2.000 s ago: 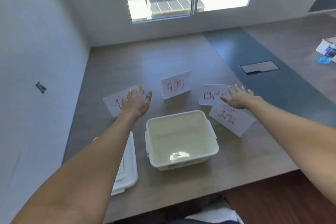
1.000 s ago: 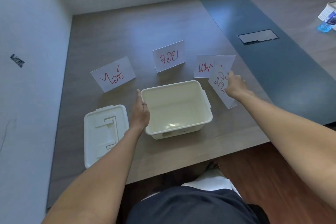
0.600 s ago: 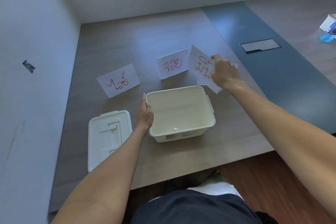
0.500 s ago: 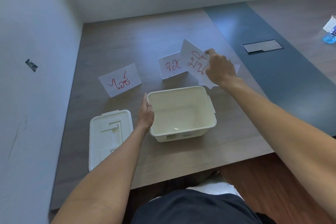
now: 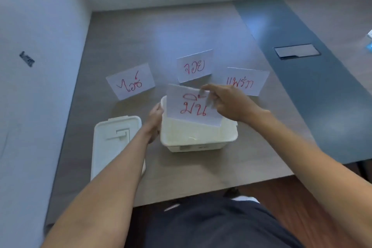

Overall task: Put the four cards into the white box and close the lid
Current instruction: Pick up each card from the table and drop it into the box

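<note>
An open white box [image 5: 198, 141] stands on the wooden table near its front edge. My right hand [image 5: 227, 102] pinches a white card with red writing [image 5: 191, 106] by its top edge and holds it tilted over the box's far half. My left hand [image 5: 155, 119] grips the box's left wall. Three more white cards with red writing stand on the table behind the box: a left card [image 5: 130, 83], a middle card [image 5: 194, 65] and a right card [image 5: 246, 81]. The white lid [image 5: 115, 143] lies flat to the left of the box.
A white wall [image 5: 40, 66] runs along the table's left side. A dark blue strip with a grey cable hatch [image 5: 297, 51] lies to the right. The table's front edge [image 5: 201, 193] is just in front of my body.
My right hand has carried the card from behind the box toward me and down, so it now hangs over the box opening. My left hand stays on the box's left wall.
</note>
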A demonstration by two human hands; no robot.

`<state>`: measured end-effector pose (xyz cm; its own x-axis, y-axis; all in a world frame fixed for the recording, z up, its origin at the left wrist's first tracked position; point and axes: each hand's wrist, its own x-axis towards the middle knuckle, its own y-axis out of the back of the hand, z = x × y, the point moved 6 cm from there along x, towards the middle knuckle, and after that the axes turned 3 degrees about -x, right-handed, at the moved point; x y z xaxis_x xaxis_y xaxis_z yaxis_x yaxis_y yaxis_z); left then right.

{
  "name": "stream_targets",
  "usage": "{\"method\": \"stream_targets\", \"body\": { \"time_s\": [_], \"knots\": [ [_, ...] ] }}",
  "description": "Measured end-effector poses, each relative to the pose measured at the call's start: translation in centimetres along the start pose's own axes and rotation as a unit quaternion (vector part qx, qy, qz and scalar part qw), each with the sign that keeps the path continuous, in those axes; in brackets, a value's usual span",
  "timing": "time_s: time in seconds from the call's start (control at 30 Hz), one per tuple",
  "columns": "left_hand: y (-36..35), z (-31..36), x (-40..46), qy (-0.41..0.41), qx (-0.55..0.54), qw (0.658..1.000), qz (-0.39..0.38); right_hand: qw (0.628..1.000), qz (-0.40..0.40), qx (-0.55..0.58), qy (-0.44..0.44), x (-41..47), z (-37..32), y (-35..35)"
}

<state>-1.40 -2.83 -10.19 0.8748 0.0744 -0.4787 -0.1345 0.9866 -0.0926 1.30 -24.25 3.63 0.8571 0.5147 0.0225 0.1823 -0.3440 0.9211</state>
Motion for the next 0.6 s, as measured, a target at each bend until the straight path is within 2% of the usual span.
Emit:
{"method": "stream_targets", "body": {
  "time_s": [0.2,0.37,0.43,0.5,0.6],
  "knots": [
    [0.1,-0.1,0.4,0.004,-0.018,0.999,0.027,0.99,-0.133,-0.048,-0.026,-2.5,1.3,-5.6],
    [-0.6,-0.7,1.3,-0.004,-0.042,0.998,0.044,0.977,-0.211,0.013,-0.024,-4.6,1.4,-9.2],
    [-0.7,-0.7,1.2,-0.001,-0.039,0.998,0.051,0.978,-0.197,0.05,-0.04,-5.1,1.7,-9.5],
    [-0.9,-0.7,1.6,-0.004,-0.041,0.998,0.047,0.984,-0.15,0.081,-0.058,-4.8,2.5,-9.0],
    [-1.0,-0.1,1.7,-0.014,-0.037,0.999,0.035,0.988,-0.015,0.127,-0.082,-3.3,3.8,-7.6]
  ]
}}
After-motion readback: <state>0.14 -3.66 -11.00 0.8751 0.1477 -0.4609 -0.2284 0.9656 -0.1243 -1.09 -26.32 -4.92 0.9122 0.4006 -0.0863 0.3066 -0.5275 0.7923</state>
